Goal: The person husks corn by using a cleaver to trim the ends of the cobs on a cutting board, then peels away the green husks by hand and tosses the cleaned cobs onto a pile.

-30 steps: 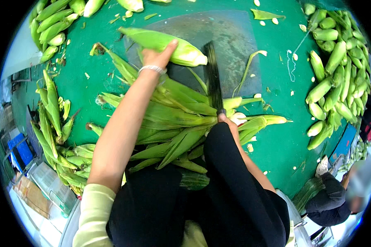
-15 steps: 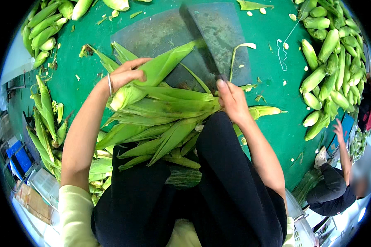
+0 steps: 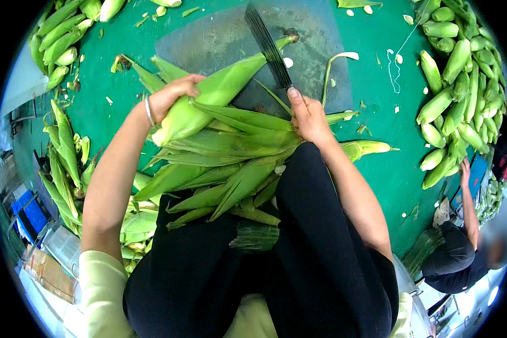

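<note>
1. Nearest me: my knees (image 3: 315,208), bent, in black cloth. Husks (image 3: 231,152) fan out just in front of and partly over them, leaf tips to the left, bunched end to the right by my right hand.
2. Left hand (image 3: 177,96): grasping an ear (image 3: 219,90) of corn in its green husk, near the butt. A pale band (image 3: 149,111) circles this wrist.
3. Ear position: slanted above the husks, pale butt toward me at left, brown tip away from me at right, its far part over the board.
4. Right hand (image 3: 311,115): clenched round the handle of a knife (image 3: 269,48), thumb uppermost. Dark blade points away and slightly left, crossing in front of the ear near its tip. Contact between blade and ear: cannot tell.
5. Beside my left forearm: a heap (image 3: 141,225) of loose husks; more husks (image 3: 65,169) farther left.
6. Beyond the hands: grey board (image 3: 321,50) on the green floor (image 3: 377,197), a curled strip (image 3: 333,62) on its right part.
7. Right of the board: white string (image 3: 397,73), then a large pile (image 3: 462,96) of ears.
8. Upper left: a second pile (image 3: 67,36) of ears.
9. Lower right: a co-worker (image 3: 456,248), seated, dark clothing, one arm extended to the large pile's near end.
</note>
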`<state>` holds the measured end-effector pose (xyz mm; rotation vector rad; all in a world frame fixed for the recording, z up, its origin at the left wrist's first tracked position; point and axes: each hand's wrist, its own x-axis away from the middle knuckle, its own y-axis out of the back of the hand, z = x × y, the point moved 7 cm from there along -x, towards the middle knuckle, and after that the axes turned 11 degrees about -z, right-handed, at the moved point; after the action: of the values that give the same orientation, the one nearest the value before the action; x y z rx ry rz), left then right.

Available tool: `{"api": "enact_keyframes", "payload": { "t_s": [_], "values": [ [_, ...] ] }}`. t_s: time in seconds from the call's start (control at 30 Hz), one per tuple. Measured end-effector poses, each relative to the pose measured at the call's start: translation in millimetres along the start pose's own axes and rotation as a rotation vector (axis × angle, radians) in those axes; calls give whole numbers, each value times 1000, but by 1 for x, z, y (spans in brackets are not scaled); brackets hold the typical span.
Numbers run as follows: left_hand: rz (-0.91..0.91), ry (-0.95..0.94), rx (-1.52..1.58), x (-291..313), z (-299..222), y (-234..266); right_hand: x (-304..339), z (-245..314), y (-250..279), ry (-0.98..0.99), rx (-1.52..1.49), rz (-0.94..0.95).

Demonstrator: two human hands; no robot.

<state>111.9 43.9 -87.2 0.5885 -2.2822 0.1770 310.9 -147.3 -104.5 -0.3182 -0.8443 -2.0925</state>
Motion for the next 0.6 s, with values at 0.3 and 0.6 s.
{"api": "enact_keyframes", "payload": {
  "t_s": [0.3, 0.6],
  "values": [
    [163, 241, 1177, 79, 21, -2, -1, 39, 71, 211, 320, -274],
    [-133, -452, 814, 113, -127, 178, 60, -5, 30, 616, 608, 202]
  ]
}}
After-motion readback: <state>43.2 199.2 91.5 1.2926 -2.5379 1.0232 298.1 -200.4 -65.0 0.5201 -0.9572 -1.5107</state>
